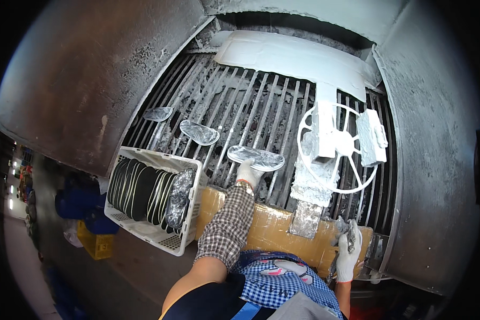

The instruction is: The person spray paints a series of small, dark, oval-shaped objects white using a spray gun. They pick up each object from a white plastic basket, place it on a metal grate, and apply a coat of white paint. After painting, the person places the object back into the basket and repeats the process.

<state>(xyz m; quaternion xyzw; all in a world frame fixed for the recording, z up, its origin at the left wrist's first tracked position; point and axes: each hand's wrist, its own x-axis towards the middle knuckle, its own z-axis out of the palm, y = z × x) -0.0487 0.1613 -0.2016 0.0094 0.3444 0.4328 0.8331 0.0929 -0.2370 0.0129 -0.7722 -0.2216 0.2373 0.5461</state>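
Over the grate (249,88), L hand (248,173) grips a shiny sole (257,157) by its edge; R hand (348,255) curled round grey tool (352,236); basket (196,213) w/ dark soles (140,193) on left.

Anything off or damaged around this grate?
Mostly buildup: the slab under the spoked wheel is crusted lumpy white, and the grate looks patchy and flaky. Odd because it's so uneven. The film-wrapped piece at the left hand shows no obvious damage.
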